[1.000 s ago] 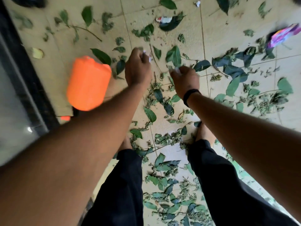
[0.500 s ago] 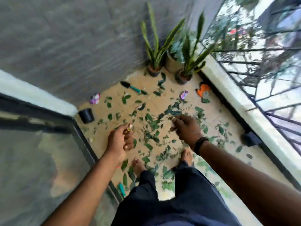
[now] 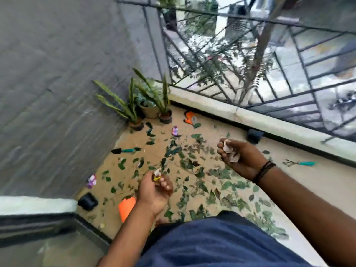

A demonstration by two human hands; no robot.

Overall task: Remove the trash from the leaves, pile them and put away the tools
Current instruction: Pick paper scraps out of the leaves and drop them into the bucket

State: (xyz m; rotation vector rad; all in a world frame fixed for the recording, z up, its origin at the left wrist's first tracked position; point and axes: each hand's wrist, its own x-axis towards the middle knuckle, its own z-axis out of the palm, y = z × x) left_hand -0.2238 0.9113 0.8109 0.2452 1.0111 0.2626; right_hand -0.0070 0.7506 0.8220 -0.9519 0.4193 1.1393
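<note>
I stand on a balcony floor strewn with green leaves. My left hand grips small scraps of trash, white and yellow, at its fingertips. My right hand is turned palm up and holds crumpled pale paper scraps. Loose wrappers lie on the floor: a purple one by the wall and another purple one near the pots. A teal-handled trowel lies at the left and a teal-handled hand rake at the right.
Three potted plants stand in the far corner. An orange glove lies by the ledge. An orange container and a black pot sit near the door sill. A metal railing and a low ledge bound the right side.
I have straightened up from bending over the leaves. Both hands came up from the floor holding trash scraps, and my right hand turned palm up.
</note>
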